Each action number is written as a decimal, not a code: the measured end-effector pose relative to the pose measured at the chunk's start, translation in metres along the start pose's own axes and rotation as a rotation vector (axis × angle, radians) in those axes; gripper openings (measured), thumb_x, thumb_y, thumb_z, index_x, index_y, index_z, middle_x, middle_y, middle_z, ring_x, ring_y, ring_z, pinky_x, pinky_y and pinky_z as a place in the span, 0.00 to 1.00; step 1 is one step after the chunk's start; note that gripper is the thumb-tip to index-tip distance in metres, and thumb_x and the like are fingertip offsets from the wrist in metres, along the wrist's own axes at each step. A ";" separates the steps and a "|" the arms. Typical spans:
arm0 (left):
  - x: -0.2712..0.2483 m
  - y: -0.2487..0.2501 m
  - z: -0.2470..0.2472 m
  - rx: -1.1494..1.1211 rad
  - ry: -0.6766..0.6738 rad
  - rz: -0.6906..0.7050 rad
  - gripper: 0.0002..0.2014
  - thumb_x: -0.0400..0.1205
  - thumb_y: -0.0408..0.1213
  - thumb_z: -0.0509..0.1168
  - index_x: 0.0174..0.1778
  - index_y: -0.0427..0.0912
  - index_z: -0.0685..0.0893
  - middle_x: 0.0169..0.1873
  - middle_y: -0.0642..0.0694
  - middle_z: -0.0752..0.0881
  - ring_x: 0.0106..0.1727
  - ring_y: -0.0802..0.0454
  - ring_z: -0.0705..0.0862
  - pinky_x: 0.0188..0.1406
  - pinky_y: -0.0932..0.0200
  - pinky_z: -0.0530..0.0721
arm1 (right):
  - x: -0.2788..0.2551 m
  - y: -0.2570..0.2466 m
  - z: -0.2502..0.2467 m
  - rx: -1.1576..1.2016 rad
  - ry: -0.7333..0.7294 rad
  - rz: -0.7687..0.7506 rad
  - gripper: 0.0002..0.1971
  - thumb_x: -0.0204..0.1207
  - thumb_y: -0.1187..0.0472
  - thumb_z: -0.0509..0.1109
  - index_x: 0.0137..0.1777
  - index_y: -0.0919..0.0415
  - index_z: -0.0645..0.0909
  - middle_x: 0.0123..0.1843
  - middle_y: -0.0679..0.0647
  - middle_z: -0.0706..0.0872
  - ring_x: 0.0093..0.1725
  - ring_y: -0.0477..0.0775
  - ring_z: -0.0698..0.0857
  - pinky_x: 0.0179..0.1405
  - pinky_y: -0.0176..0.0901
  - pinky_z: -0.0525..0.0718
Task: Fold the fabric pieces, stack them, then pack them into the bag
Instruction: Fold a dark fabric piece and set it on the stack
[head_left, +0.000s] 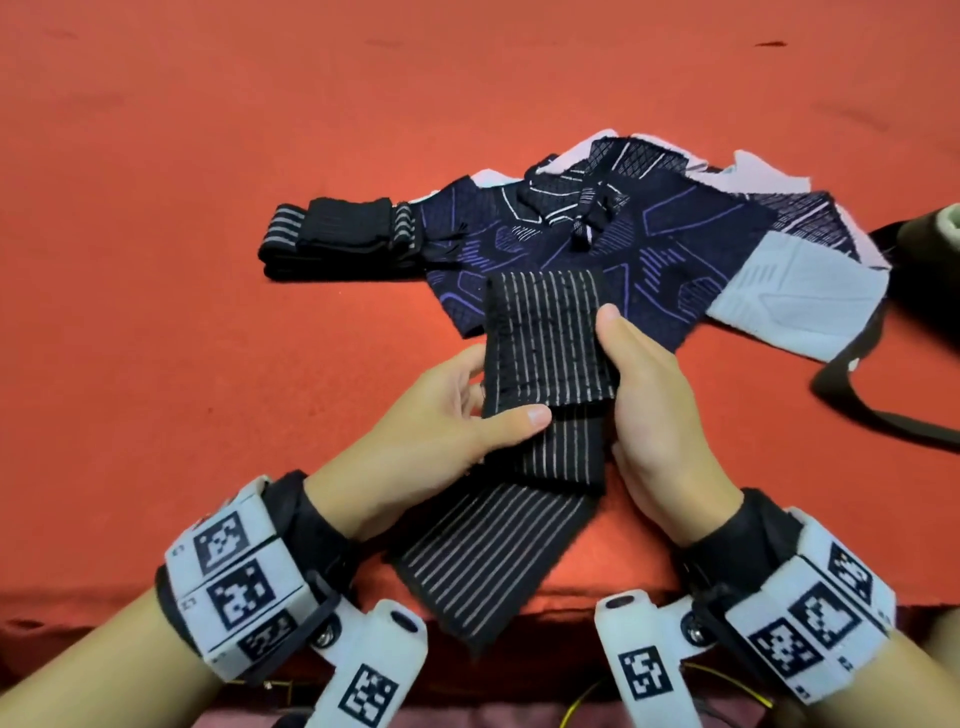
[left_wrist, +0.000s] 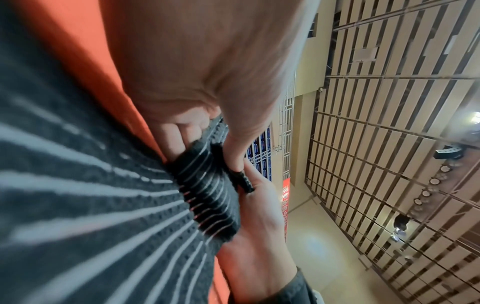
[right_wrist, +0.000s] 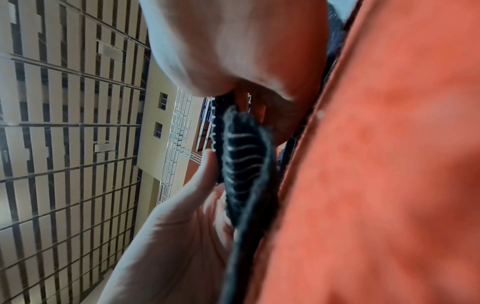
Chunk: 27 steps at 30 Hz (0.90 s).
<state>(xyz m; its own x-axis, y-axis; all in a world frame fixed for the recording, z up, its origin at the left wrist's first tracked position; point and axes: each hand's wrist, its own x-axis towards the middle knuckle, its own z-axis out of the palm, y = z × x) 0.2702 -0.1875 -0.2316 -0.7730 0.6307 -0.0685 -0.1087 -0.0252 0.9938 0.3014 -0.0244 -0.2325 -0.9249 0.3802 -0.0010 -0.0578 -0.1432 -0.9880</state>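
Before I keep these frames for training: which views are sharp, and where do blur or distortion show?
Head view: evenly lit and sharp on the striped strip held by the left hand and right hand, no glare; table edge bows slightly. Left wrist view: near fabric blurred, ceiling grid curved. Right wrist view: red cloth soft, out of focus.

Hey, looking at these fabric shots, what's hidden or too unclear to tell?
- Bag: head view, cut off by the right edge; only a corner and a strap show.
- Left hand fingers: head view, hidden under the striped strip.
- Pile: head view, overlapping pieces hide the count.
- Strip's loose end: left wrist view, blurred by closeness.
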 end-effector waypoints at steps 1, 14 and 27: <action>0.001 0.000 0.000 0.007 0.005 0.005 0.20 0.84 0.25 0.67 0.72 0.39 0.78 0.63 0.41 0.89 0.57 0.53 0.89 0.49 0.66 0.86 | 0.000 0.000 -0.001 0.004 -0.007 0.009 0.19 0.91 0.55 0.57 0.52 0.61 0.89 0.51 0.55 0.95 0.49 0.49 0.92 0.50 0.41 0.88; 0.003 0.009 -0.014 0.173 0.083 0.044 0.21 0.78 0.25 0.74 0.67 0.40 0.81 0.60 0.44 0.91 0.63 0.45 0.88 0.68 0.44 0.84 | 0.007 -0.008 -0.022 -0.119 -0.052 -0.106 0.11 0.82 0.58 0.75 0.44 0.65 0.82 0.33 0.61 0.81 0.28 0.54 0.79 0.22 0.44 0.79; 0.005 0.006 -0.017 0.281 0.131 -0.050 0.21 0.76 0.19 0.74 0.58 0.47 0.84 0.44 0.51 0.94 0.47 0.58 0.92 0.43 0.66 0.87 | 0.005 -0.011 -0.010 0.182 -0.165 0.200 0.09 0.89 0.61 0.60 0.47 0.61 0.77 0.28 0.49 0.84 0.23 0.44 0.75 0.18 0.32 0.66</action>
<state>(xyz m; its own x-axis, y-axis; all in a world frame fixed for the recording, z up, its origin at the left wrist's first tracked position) 0.2545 -0.1977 -0.2271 -0.8472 0.5196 -0.1106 0.0141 0.2301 0.9731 0.3010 -0.0114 -0.2227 -0.9725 0.1765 -0.1522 0.0786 -0.3667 -0.9270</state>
